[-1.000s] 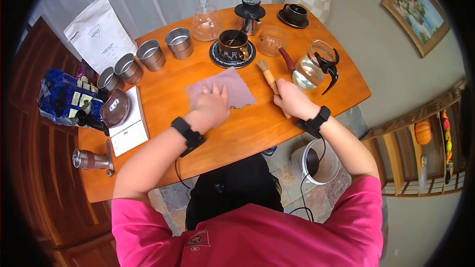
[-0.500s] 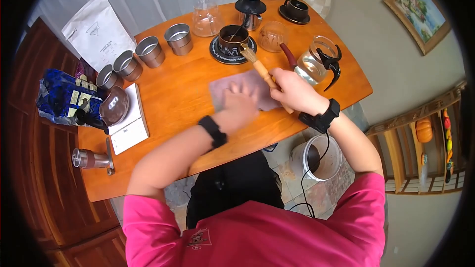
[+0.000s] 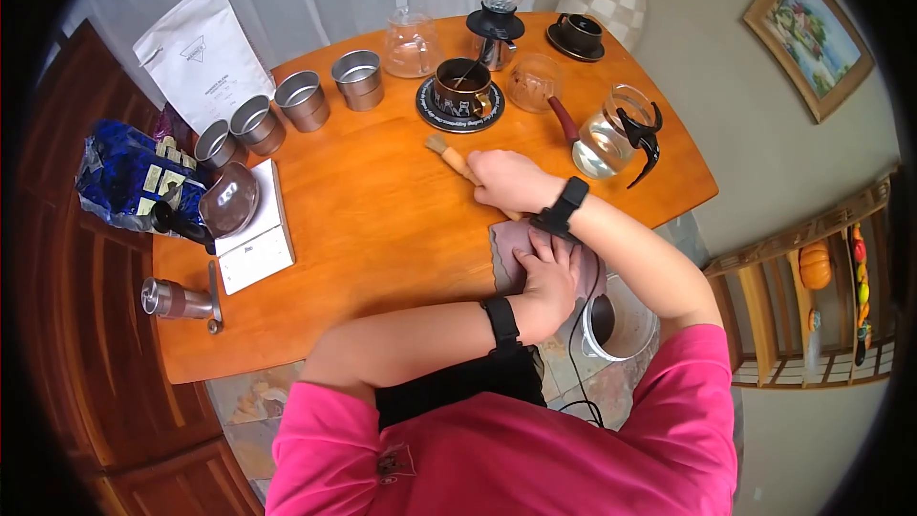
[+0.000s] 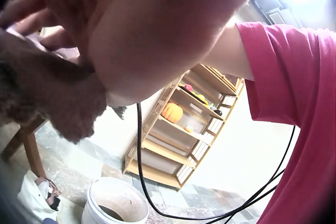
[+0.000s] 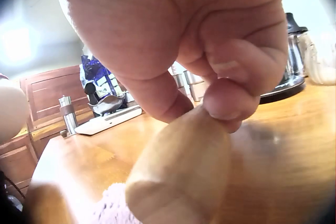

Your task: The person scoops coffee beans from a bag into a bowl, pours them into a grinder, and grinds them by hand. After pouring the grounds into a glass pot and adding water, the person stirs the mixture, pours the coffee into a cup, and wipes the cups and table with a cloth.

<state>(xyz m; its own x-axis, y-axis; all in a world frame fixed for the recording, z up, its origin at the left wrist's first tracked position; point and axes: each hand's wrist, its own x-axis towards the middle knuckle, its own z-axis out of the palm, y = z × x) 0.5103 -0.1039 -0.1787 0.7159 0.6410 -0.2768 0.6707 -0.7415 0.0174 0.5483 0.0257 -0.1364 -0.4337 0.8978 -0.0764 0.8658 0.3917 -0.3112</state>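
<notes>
A mauve cloth (image 3: 507,247) lies at the table's front right edge, under my left hand (image 3: 548,292). Its fingers are stretched out flat on the fabric. Part of the cloth (image 4: 68,98) hangs over the edge in the left wrist view. Just beyond it, my right hand (image 3: 516,180) holds a wooden-handled brush (image 3: 447,155), bristles pointing away to the left. From the right wrist, thumb and curled fingers grip the brush's rounded handle (image 5: 181,166) above the tabletop. The right forearm passes over the cloth's far right corner.
Behind the brush stands a dark cup (image 3: 462,86) on a saucer. A glass pot of water (image 3: 602,145) is at the right, near a glass server (image 3: 411,48). Several metal cups (image 3: 303,101) and a white scale (image 3: 256,258) line the left. Below sits a white bucket (image 3: 642,325).
My left hand has swept the cloth rightward and toward me, from mid-table to the front right edge. The right hand, still gripping the brush, has shifted left, so the forearms now nearly cross.
</notes>
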